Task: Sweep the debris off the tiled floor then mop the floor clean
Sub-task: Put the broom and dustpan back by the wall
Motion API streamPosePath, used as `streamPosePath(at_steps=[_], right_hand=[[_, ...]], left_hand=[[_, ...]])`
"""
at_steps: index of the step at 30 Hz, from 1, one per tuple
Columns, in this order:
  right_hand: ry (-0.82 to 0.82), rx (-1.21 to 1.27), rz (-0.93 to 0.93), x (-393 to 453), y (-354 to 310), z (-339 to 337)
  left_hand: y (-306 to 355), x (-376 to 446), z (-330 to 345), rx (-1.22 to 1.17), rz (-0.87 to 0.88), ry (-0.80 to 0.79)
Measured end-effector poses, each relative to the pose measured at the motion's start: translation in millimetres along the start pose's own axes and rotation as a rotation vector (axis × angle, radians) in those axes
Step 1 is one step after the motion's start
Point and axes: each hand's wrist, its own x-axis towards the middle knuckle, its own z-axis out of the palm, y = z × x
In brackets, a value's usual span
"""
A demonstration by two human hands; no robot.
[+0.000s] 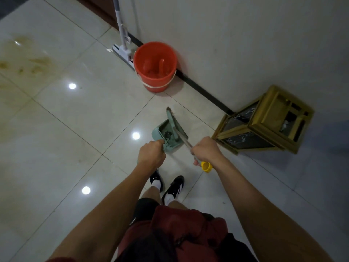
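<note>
My left hand (151, 155) grips the handle of a pale green dustpan (164, 130) that sits low over the tiled floor (75, 129) ahead of my feet. Dark debris (167, 134) lies inside the pan. My right hand (204, 150) grips the broom handle (184, 141), whose yellow end cap (206, 166) sticks out behind my fist. The green broom head (172, 121) rests across the dustpan's right side. A white flat mop (122, 48) leans on the wall beside a red bucket (155, 66).
A gold-framed bin (264, 121) stands against the wall at the right, close to the dustpan. Brown stains (28, 63) mark the tiles at the far left. My black shoes (173, 186) are just behind the pan. The wall with its dark baseboard (204, 91) runs diagonally.
</note>
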Motion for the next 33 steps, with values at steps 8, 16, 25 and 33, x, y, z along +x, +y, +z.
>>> streamPosePath(at_steps=[8,16,25,33], right_hand=[[-0.006,0.024,0.031,-11.8,-2.6,-3.6],[-0.048,0.054,0.052,-24.5,1.6,-6.1],[-0.049,0.082,0.061,-23.4,4.5,-12.5],[-0.083,0.029,0.007,-34.9,4.0,-14.6]], left_hand=[[26.8,15.0,4.6,-0.041,0.079,-0.254],[49.4,21.4,16.7,-0.049,0.149,-0.358],[47.9,21.4,17.7,-0.019,0.221,-0.349],[51.9,10.1,31.1,-0.028,0.229,-0.374]])
